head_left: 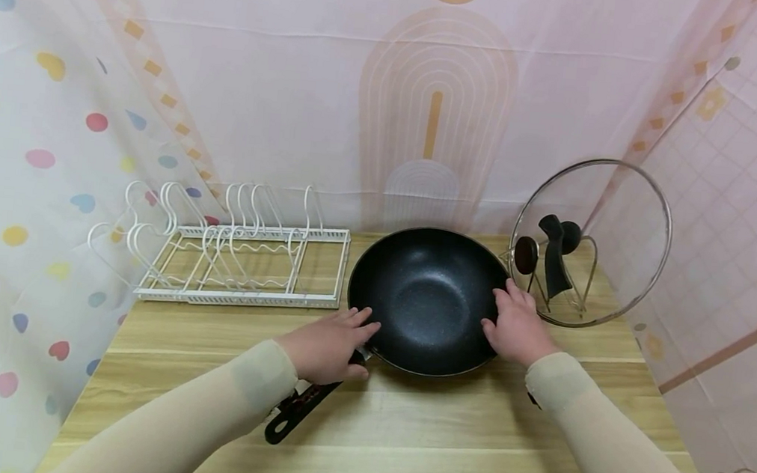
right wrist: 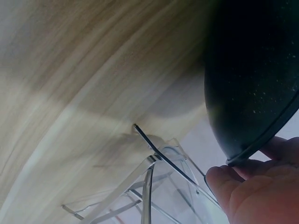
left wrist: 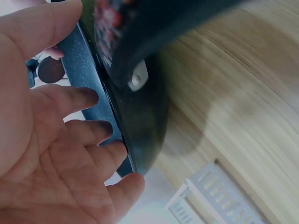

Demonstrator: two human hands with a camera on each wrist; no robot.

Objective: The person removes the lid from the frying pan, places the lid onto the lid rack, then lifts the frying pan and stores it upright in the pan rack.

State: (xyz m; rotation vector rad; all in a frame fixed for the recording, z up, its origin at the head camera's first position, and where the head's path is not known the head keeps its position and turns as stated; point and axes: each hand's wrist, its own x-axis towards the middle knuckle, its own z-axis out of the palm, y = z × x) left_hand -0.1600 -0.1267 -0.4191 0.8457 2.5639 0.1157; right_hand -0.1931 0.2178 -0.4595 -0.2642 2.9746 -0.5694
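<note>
A black wok [head_left: 428, 301] with a speckled inside stands on the wooden table, its black handle [head_left: 298, 412] pointing toward the front left. Over the near-left rim, by the handle joint, lies my left hand [head_left: 328, 343] with its fingers spread. In the left wrist view, the fingertips [left wrist: 105, 130] reach the rim and the handle passes above, out of the hand's hold. My right hand [head_left: 518, 325] rests on the right rim, with fingers reaching over the edge. The right wrist view shows its fingertips [right wrist: 222, 179] at the rim; some are hidden behind it.
A white wire rack [head_left: 245, 298] with several upright loops stands at the left. On the right, a glass lid [head_left: 627, 251] with a metal rim leans upright in a metal wire stand [right wrist: 148, 191], close to my right hand. Patterned curtains [head_left: 283, 93] surround the table [head_left: 414, 450].
</note>
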